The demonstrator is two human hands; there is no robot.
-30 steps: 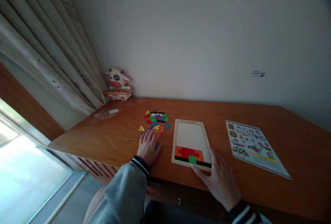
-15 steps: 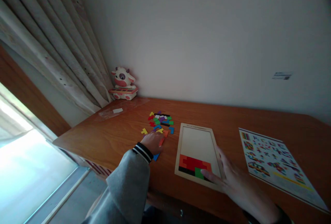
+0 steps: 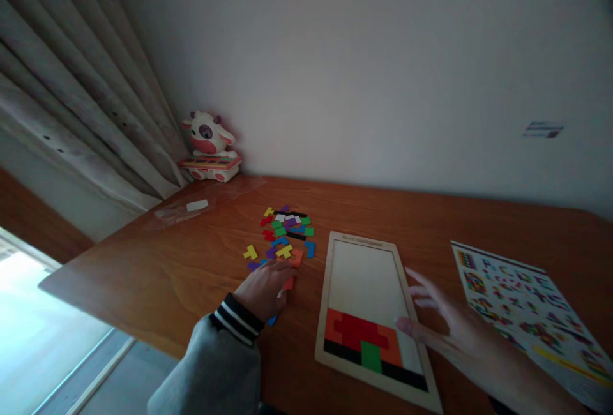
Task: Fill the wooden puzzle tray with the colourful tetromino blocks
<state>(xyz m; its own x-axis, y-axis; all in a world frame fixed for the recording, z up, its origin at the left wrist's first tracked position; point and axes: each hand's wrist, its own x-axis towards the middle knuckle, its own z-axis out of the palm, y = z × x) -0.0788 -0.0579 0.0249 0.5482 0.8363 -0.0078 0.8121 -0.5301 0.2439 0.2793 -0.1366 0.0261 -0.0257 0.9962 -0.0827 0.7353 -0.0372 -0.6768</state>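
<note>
My left hand (image 3: 264, 288) rests palm down over the near end of a loose pile of coloured puzzle pieces (image 3: 288, 223), beside orange and blue ones; what its curled fingers hold, if anything, is hidden. A wooden tray (image 3: 322, 313) lies to the right of that hand. Along its near end sit red (image 3: 357, 332), orange, black and green (image 3: 370, 356) pieces, fitted against each other. My right hand (image 3: 433, 309) is at the tray's right edge, thumb and fingers spread, holding nothing.
A printed pattern sheet (image 3: 536, 319) lies on the right of the wooden table (image 3: 201, 268). At the back left stands a cow toy (image 3: 211, 147), with clear plastic and a white slip (image 3: 196, 205) in front of it. A curtain hangs at the left.
The camera view has shifted. My left hand has drawn slightly back toward me on the pieces. My right thumb has moved off the green piece to the tray's right side.
</note>
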